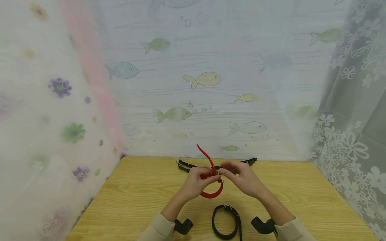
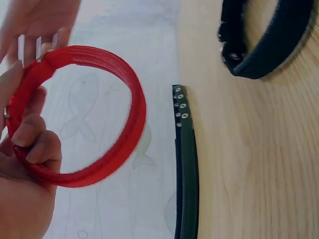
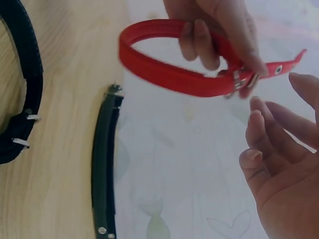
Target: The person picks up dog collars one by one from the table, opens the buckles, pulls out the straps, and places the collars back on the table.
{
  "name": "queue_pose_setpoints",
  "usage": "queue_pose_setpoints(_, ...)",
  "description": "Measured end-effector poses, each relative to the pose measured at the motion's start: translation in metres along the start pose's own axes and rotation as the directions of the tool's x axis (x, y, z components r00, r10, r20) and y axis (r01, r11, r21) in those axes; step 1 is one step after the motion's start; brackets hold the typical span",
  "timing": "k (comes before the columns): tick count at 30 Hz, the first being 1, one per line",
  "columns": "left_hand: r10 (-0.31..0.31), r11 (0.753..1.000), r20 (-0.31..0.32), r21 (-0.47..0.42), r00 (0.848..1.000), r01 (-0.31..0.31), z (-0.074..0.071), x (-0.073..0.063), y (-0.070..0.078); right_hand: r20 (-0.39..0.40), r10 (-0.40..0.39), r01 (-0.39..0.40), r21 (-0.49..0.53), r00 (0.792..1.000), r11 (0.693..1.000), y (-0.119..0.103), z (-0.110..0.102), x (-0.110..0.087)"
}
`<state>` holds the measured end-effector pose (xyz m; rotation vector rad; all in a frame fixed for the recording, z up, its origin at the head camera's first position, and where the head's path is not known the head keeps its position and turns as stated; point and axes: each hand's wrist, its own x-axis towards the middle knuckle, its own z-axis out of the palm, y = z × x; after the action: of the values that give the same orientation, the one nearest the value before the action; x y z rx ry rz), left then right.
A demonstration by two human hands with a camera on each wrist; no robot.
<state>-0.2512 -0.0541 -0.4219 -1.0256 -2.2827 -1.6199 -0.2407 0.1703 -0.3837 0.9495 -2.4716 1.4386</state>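
My left hand (image 1: 196, 180) grips a red collar (image 1: 211, 195) by its buckle end, above the middle of the table. The strap is closed into a loop through a metal buckle (image 3: 238, 79), and its free tail with eyelets sticks out past it. Thumb and fingers of that hand pinch the band beside the buckle in the right wrist view. Close by the tail is my right hand (image 3: 284, 164), its fingers loosely bent and apart from the collar. Below the hands lies a black collar (image 1: 237, 221), also formed into a loop.
Flat black straps (image 1: 185, 167) with buckles and eyelets lie along the back edge of the wooden table (image 1: 135, 190). A fish-printed curtain (image 1: 205, 134) hangs right behind that edge. Black wrist-worn pieces (image 1: 184, 227) sit at both sleeves.
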Motion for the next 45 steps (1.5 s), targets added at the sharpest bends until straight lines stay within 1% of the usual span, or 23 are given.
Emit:
queue_pose_setpoints(3,-0.005,0.998,-0.041,-0.069,0.999,0.002,-0.005,0.001,0.000,0.002,0.037,-0.037,-0.024,0.999,0.999,0.001,-0.001,-0.003)
queue_pose_setpoints(5,-0.021,0.994,-0.056,-0.109,0.998,0.015,-0.008,0.001,0.000,0.009,0.044,-0.044,-0.030,0.999,0.999,0.001,-0.001,-0.005)
queue_pose_setpoints(10,-0.083,0.979,-0.079,-0.194,0.993,0.066,-0.012,0.001,0.002,0.055,0.014,-0.011,-0.054,0.998,0.998,0.002,0.002,-0.006)
queue_pose_setpoints(14,-0.114,0.966,-0.097,-0.242,0.989,0.087,-0.011,0.000,0.003,0.080,-0.010,0.014,-0.053,0.997,0.999,0.002,0.006,-0.004)
queue_pose_setpoints(17,-0.134,0.956,-0.098,-0.276,0.986,0.102,-0.010,0.000,0.004,0.063,-0.034,0.037,-0.044,0.997,0.998,0.002,0.008,-0.004)
queue_pose_setpoints(22,-0.217,0.930,-0.099,-0.324,0.971,0.175,-0.011,0.000,0.006,0.019,-0.077,0.077,-0.035,0.997,0.996,0.001,0.009,-0.004)
queue_pose_setpoints(24,-0.253,0.917,-0.090,-0.340,0.963,0.209,-0.011,-0.001,0.006,0.012,-0.083,0.083,-0.033,0.997,0.996,0.001,0.009,-0.004)
queue_pose_setpoints(28,-0.282,0.896,-0.062,-0.375,0.957,0.239,-0.012,-0.001,0.004,0.007,-0.086,0.087,-0.039,0.996,0.995,0.002,0.008,-0.003)
queue_pose_setpoints(32,-0.292,0.877,-0.050,-0.414,0.955,0.246,-0.013,-0.003,0.002,0.003,-0.098,0.098,-0.044,0.995,0.994,0.003,0.008,-0.003)
queue_pose_setpoints(35,-0.282,0.871,-0.057,-0.434,0.958,0.231,-0.013,-0.004,0.001,0.000,-0.114,0.114,-0.041,0.994,0.993,0.003,0.009,-0.003)
queue_pose_setpoints(40,-0.244,0.859,-0.091,-0.482,0.965,0.172,-0.012,-0.003,0.001,-0.009,-0.123,0.123,-0.044,0.992,0.991,0.006,0.008,-0.003)
queue_pose_setpoints(45,-0.254,0.839,-0.143,-0.524,0.957,0.145,-0.015,-0.004,0.000,-0.022,-0.093,0.092,-0.042,0.995,0.995,0.009,0.004,-0.007)
